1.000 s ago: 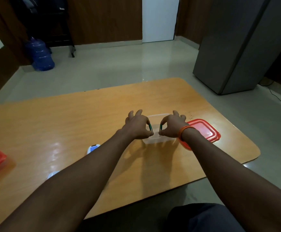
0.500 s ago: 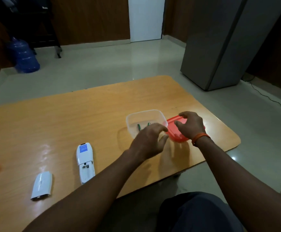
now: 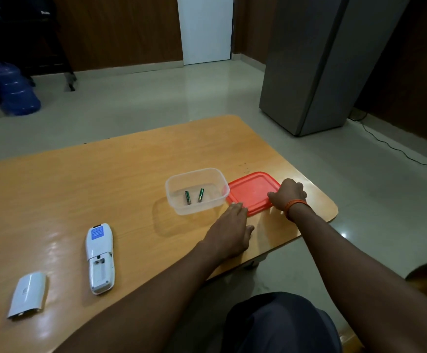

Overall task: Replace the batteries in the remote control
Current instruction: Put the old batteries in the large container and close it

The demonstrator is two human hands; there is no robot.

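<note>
Head view: the white remote [image 3: 100, 258] lies face down near the bench's [image 3: 131, 169] front edge, its battery bay open and empty; its cover [image 3: 27, 295] lies beside it. Two green batteries [image 3: 194, 195] rest in a clear tub [image 3: 197, 191]. The right hand [image 3: 289, 194] grips the red lid [image 3: 251, 193]; the left hand's [image 3: 229, 231] fingers [image 3: 235, 208] are open, touching the lid's edge.
</note>
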